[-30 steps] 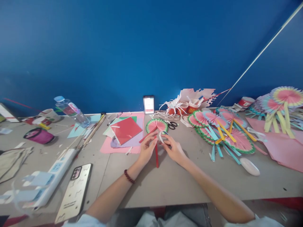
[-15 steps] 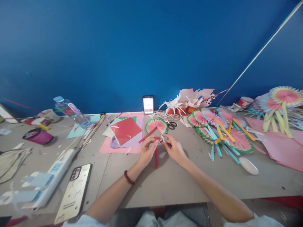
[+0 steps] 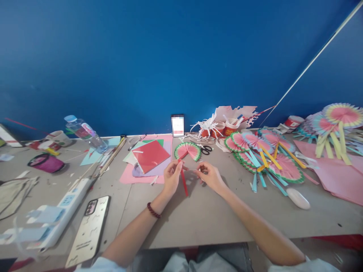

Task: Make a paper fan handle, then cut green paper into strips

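Note:
My left hand (image 3: 172, 176) pinches a narrow red paper strip (image 3: 184, 183) by its upper end, and the rest slants down toward the table. Close on its right, my right hand (image 3: 209, 174) is closed in a pinch on a small white piece (image 3: 195, 171), too small to identify. Just beyond both hands lies a pleated paper fan (image 3: 193, 150), pink with a green edge. A bit of red shows at the fan's lower left, partly hidden by my left hand. Black-handled scissors (image 3: 206, 150) rest beside the fan.
Coloured paper sheets (image 3: 151, 156) lie left of the fan. Finished paper fans (image 3: 286, 168) are heaped at right near a white computer mouse (image 3: 298, 199). A phone (image 3: 88, 230), a power strip (image 3: 68, 207) and a tilted water bottle (image 3: 86, 133) are at left. A lit phone (image 3: 177, 125) stands against the wall.
My hands have drawn apart a little. The left went slightly left and up with the red strip, which now tilts; the right moved slightly right with the white piece.

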`<state>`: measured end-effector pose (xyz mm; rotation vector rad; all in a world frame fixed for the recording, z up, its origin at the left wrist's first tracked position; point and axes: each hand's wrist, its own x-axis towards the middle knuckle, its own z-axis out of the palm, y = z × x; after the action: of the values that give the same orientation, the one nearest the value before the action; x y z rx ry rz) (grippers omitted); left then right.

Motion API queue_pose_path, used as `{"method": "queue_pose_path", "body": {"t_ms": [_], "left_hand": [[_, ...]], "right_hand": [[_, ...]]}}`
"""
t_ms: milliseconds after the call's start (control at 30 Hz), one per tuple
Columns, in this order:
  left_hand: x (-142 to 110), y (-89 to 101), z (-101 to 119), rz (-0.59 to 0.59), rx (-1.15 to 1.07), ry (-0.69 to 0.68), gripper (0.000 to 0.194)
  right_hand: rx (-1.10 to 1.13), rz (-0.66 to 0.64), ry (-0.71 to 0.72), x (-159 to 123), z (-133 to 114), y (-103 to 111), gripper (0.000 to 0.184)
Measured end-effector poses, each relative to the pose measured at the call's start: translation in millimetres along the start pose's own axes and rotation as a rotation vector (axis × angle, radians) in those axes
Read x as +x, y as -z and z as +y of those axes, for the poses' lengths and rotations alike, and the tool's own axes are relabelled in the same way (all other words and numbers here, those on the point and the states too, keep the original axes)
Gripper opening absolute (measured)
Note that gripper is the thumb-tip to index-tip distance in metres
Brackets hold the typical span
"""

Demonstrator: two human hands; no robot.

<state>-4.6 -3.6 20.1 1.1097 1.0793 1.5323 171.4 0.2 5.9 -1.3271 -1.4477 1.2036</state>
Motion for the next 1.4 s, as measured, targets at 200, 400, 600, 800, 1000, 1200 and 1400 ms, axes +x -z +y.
{"method": "queue_pose_path", "body": {"t_ms": [200,400,600,800,1000,1200,1400], "left_hand": [[10.3,4.9,-9.3,0.074,-0.001,-0.065,0.032],[14.4,6.3,-14.7,0.042,-0.092,0.124,0.035],[12.4,1.1,-14.9,0.039,-0.212,0.223,0.035],[9.0,0.8,-13.1,0.057,-0.213,0.245,0.038],[5.6,1.4,-12.4,0.047,-0.185,0.249,0.041],[0.4,-3.5,-12.5,-0.029,-0.126,0.221,0.037],[-3.4,-5.8,-9.5,-0.117,-0.068,0.210,0.035]], "right_hand": [[0.025,-0.076,-0.012,0.5,-1.5,0.6,0.027],[0.208,-0.013,-0.111,-1.7,-12.3,3.2,0.032],[0.050,0.161,0.090,-1.0,-14.7,7.1,0.034],[-0.502,0.456,0.539,-12.2,-16.4,3.3,0.027],[-0.551,0.418,0.631,-21.1,-23.8,-2.7,0.025],[-0.244,0.197,0.338,-19.1,-21.6,-9.5,0.022],[-0.103,0.191,0.159,-14.8,-22.0,-7.9,0.027]]}}
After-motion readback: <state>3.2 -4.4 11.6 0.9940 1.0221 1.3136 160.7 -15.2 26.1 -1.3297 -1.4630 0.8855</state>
